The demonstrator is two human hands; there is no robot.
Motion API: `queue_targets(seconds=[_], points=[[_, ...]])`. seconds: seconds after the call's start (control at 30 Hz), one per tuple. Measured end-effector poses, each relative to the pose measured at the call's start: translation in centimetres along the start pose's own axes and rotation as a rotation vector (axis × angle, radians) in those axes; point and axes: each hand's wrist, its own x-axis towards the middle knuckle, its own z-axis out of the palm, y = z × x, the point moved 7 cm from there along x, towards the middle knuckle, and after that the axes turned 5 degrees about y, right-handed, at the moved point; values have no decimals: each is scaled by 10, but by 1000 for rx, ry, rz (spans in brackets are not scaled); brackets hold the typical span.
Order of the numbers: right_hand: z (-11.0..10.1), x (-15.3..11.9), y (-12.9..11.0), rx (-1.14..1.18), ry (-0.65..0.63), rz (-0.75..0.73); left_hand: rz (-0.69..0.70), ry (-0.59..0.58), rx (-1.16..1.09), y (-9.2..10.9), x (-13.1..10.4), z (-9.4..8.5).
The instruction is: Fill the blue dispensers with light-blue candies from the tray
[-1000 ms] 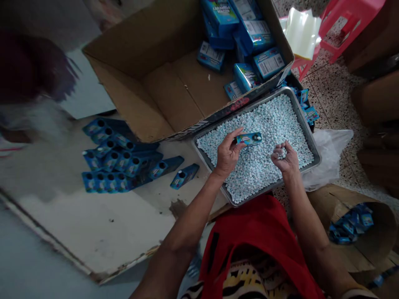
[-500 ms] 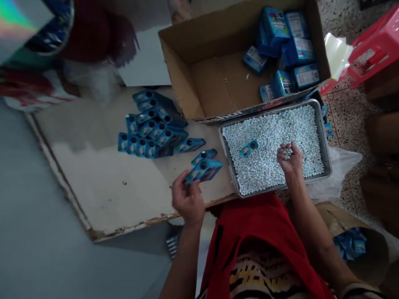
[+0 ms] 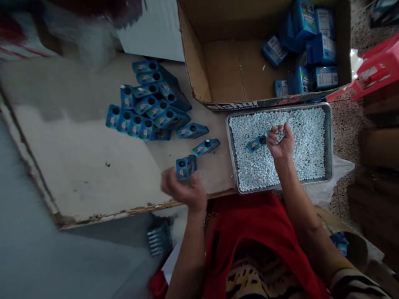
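My left hand [image 3: 183, 189], blurred, has its fingers apart just in front of a small blue box [image 3: 186, 166] standing on the table. My right hand [image 3: 281, 143] is palm up with curled fingers around some pale pellets, above a metal tray [image 3: 329, 145] full of white and light-blue pellets [image 3: 299, 162]. Another blue box [image 3: 256, 143] lies on the pellets, left of my right hand. Two more blue boxes [image 3: 192, 130] [image 3: 206, 146] lie between the tray and a cluster of several blue boxes [image 3: 152, 104] with round openings.
A cardboard box [image 3: 218, 66] with several blue boxes inside sits behind the tray. A pale table [image 3: 93, 174] has a worn front edge. A red plastic stool [image 3: 377, 68] stands at the right. Part of another person's dark-red clothing shows at the upper left.
My left hand has let go of the blue box, which now stands on the table. My right hand has curled further around its pellets. The view has shifted.
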Motion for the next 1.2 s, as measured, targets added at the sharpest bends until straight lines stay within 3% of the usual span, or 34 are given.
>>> queue_targets(seconds=[0.07, 0.1, 0.2, 0.27, 0.33, 0.47, 0.53, 0.77, 1.1, 1.2], points=[[-3, 4, -2, 13, 2, -20, 212, -194, -174, 61, -10, 33], [-3, 4, -5, 7, -8, -50, 250, -289, -244, 87, -15, 56], [2, -2, -10, -72, -57, -164, 222, -512, -438, 147, -19, 124], [10, -11, -15, -177, -85, -257, 184, -600, -538, 169, -15, 149], [20, -21, -20, -282, -111, -361, 192, -623, -598, 182, -5, 150], [36, -39, -32, -413, -134, -554, 256, -612, -655, 195, 13, 122], [37, -42, -34, -463, -130, -601, 276, -636, -633, 199, 15, 118], [26, -39, -29, -524, -102, -706, 312, -687, -563, 204, 16, 132], [25, -45, -4, -730, -61, -896, 353, -674, -562, 204, 19, 127], [11, -54, -8, -879, -88, -962, 322, -682, -534, 195, 24, 128]])
